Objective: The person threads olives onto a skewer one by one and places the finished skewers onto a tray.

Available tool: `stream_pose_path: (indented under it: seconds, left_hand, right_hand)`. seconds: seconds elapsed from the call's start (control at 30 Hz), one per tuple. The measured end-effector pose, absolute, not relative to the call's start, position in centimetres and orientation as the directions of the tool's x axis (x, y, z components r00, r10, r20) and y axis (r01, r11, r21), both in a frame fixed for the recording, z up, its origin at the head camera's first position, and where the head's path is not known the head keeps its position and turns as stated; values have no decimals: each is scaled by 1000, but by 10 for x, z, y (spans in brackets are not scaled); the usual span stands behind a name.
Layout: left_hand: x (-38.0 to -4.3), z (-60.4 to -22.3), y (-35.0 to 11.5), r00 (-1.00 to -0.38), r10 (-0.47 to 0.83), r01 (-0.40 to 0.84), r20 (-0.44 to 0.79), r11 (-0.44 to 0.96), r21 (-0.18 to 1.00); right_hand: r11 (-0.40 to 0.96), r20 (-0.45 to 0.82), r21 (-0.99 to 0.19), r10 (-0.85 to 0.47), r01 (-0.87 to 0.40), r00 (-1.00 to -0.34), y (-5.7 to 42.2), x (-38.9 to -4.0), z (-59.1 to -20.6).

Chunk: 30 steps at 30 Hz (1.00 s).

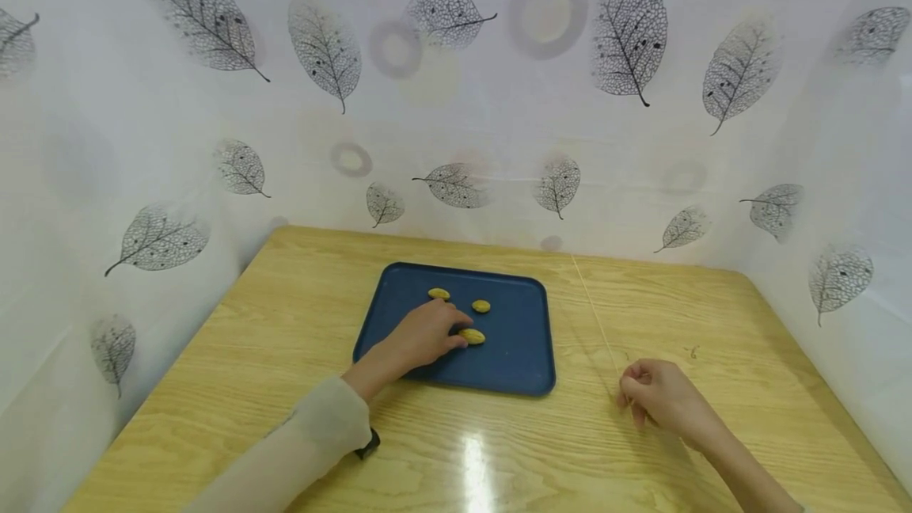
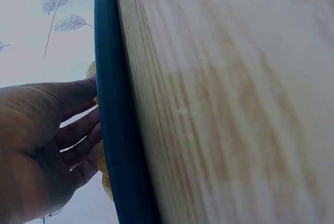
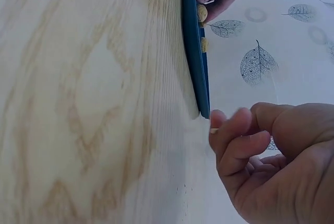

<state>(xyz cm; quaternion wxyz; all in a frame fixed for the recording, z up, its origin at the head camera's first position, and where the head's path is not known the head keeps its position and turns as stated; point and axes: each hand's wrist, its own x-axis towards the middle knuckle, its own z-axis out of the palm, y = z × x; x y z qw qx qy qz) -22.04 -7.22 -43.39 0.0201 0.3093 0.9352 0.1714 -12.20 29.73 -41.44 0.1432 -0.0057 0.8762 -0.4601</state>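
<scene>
Three yellow, ridged oval nuts lie on a dark blue tray (image 1: 509, 366). My left hand (image 1: 420, 335) reaches over the tray from its near left side, thumb and forefinger on either side of the front nut (image 1: 473, 336). In the left wrist view the thumb tip overlaps that nut (image 2: 91, 69); the tray's rim hides part of it. Right of the tray, my right hand (image 1: 659, 394) pinches a long thin pale stick (image 1: 597, 319) near its lower end. The stick slants up and away from the fingers. Its pale end shows at the fingertips in the right wrist view.
Behind the left hand lies a far-left nut (image 1: 438, 294), and another nut (image 1: 480, 306) sits near the tray's middle. The tray rests on a wood-grain table (image 1: 306, 291). A white leaf-printed curtain (image 1: 456, 101) rises around the table's back and sides.
</scene>
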Motion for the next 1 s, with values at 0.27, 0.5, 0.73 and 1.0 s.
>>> stream_pose_path:
  seconds: [0.27,0.5,0.73,1.0]
  left_hand:
    - [-222,-436,-69,-802,594,577,64,742,341]
    - [-223,-436,-68,-794,604,589,67,739,327]
    - [-223,-429,-73,-824,564,519,53,714,470]
    - [-217,-419,-88,-860,504,404,77,582,706]
  right_hand:
    - [520,-218,-843,-96,138,-971,298,-125,-416]
    - [489,-239,-858,-110,156,-965,300,-125,-421]
    - [515,-253,-842,-115,160,-961,296,-123,-416]
    - [628,-202,-775,-148,66,-968,290,-122,-408]
